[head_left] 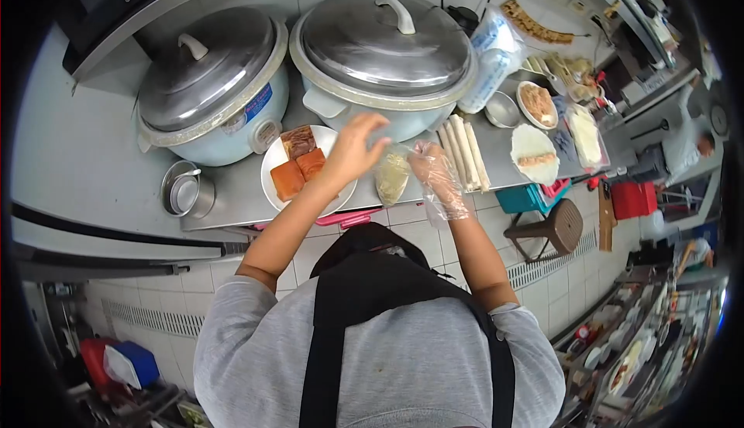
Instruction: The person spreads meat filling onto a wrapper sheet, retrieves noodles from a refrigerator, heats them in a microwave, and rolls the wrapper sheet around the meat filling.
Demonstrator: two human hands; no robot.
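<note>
The clear bag (393,180) sat at the front edge of the counter (232,188), its pale contents hard to make out. It lay between the hands, just left of the right hand (431,168), whose crinkled plastic glove (446,195) blurred the fingers; whether they pinched anything, I could not tell. The left hand (358,147), thumb and fingers spread, was raised near the larger cooker (387,64). Its forearm partly covered the white plate (277,149); pale rolls (465,153) lay beyond the glove.

Two cookers (387,91) side by side along the back of the counter (232,188)! Up front, left to right: a plate (325,138), then a bag (393,180), then the rolls (465,155).
</note>
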